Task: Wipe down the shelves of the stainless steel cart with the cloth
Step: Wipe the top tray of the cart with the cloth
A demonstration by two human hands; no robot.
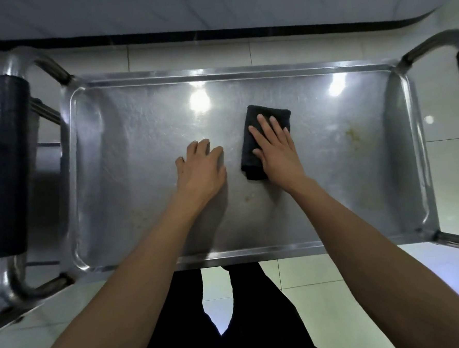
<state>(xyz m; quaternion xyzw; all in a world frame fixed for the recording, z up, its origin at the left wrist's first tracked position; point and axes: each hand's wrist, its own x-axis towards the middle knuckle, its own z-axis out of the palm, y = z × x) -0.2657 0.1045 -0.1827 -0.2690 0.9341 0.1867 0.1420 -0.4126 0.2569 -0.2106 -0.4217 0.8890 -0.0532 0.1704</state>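
Right hand (275, 155) flat, fingers straight, pressing cloth (258, 134) (soft, light, folded) at shelf's (254, 253) 1 o'clock; left hand (201, 170) relaxed, holds nothing, resting on shelf. Palm-down pressure should suffice.

Looks like an institutional service room, canteen or clinic type: steel cart (243, 73) with padded push handles (6, 166), pale floor tiles (451, 176), black skirting strip (214, 34) along wall.

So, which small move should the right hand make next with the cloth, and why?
Probably slide the black cloth rightward under the flat right hand toward the yellowish stain on the top shelf; that mark lies just right of it, unwiped.
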